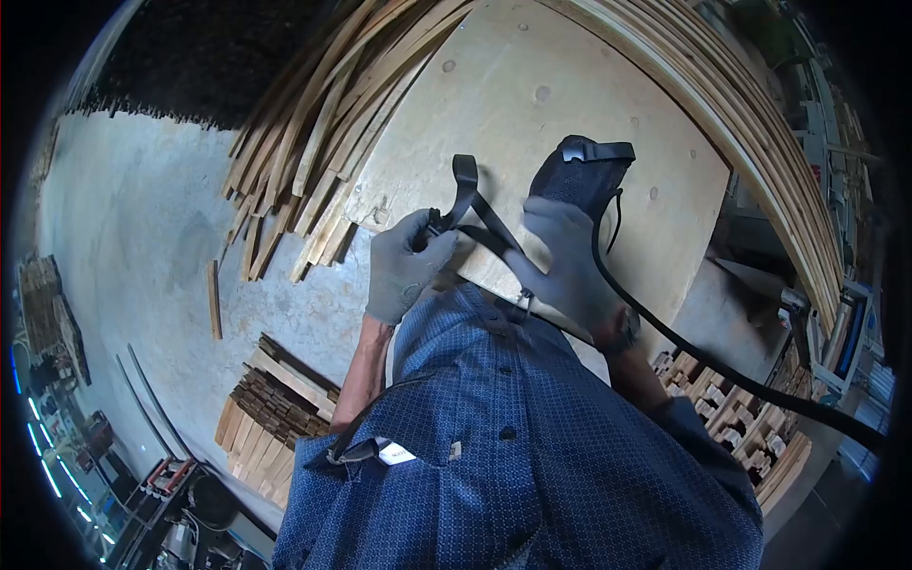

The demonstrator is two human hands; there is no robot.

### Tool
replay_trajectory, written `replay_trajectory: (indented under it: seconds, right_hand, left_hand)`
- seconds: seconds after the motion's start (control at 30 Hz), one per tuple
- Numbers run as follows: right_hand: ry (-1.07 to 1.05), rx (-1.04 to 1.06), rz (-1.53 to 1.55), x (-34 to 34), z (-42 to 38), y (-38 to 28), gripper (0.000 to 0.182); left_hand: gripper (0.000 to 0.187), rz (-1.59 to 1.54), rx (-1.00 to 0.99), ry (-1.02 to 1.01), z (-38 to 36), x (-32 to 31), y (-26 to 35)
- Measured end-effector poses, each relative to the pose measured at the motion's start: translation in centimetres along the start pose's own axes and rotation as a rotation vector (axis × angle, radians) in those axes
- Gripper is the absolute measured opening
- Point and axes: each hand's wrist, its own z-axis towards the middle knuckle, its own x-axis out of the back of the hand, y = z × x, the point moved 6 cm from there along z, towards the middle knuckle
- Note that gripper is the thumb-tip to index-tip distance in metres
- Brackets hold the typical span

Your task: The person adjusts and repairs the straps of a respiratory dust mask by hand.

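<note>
My left hand (pixel 407 264), in a grey glove, pinches a dark buckle end of a black strap (pixel 465 180) near my waist. The strap loops up from there and runs down to the right, towards my right hand (pixel 570 266). That gloved hand is blurred, its thumb and fingers bent around the strap in front of my blue patterned shirt (pixel 475 380). Just above it, a black pouch (pixel 579 176) with a buckle lies on the plywood board (pixel 532 57). A black cable (pixel 703 353) curves from the pouch to the lower right.
Long thin wooden strips (pixel 323 142) lie left of the board, and more strips (pixel 741 123) curve along its right side. Stacked wood pieces (pixel 271 408) stand at lower left, others (pixel 750 418) at lower right. A metal frame (pixel 831 351) is at the right.
</note>
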Motion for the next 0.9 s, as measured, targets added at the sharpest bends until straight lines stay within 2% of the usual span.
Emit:
replay_trajectory:
  seconds: [0.07,0.1,0.2,0.3,0.4,0.47,0.63,0.73,0.8,0.9]
  right_hand:
    - [-0.031,0.134,0.04,-0.5,2.9,-1.3,0.033]
    - [-0.01,0.155,0.025,-1.3,5.5,-1.2,0.033]
    - [-0.051,0.467,-0.166,-2.8,6.9,-2.0,0.014]
    - [-0.104,0.552,-0.125,-4.0,7.5,-1.3,0.012]
    - [-0.15,0.531,-0.099,-4.4,7.0,-0.5,0.011]
    - [-0.143,0.52,-0.093,-4.3,6.7,-0.3,0.01]
    - [-0.111,0.45,0.006,-4.4,6.3,0.0,0.008]
    - [-0.086,0.495,0.014,-4.2,6.1,0.1,0.008]
    - [-0.148,0.525,-0.053,-4.4,5.9,0.2,0.009]
    - [-0.077,0.531,-0.061,-4.3,5.6,0.8,0.009]
  left_hand:
    - [0.025,-0.048,-0.036,-0.03,-0.4,-0.7,0.2]
    - [0.025,-0.048,-0.065,-0.014,1.0,0.3,0.5]
    - [0.026,-0.047,-0.009,-0.089,0.5,0.2,1.1]
    - [0.028,-0.049,0.027,-0.086,1.0,1.0,0.8]
    - [0.032,-0.185,0.046,-0.052,1.1,0.7,0.5]
    - [0.034,-0.288,0.019,-0.108,1.4,0.0,-0.1]
    - [0.034,-0.282,0.038,-0.149,1.9,-0.6,0.0]
    - [0.038,-0.236,0.046,-0.176,2.1,-0.5,0.6]
    - [0.041,-0.202,0.048,-0.207,2.1,-0.7,1.1]
    - [0.038,-0.198,0.099,-0.099,2.1,-0.5,1.1]
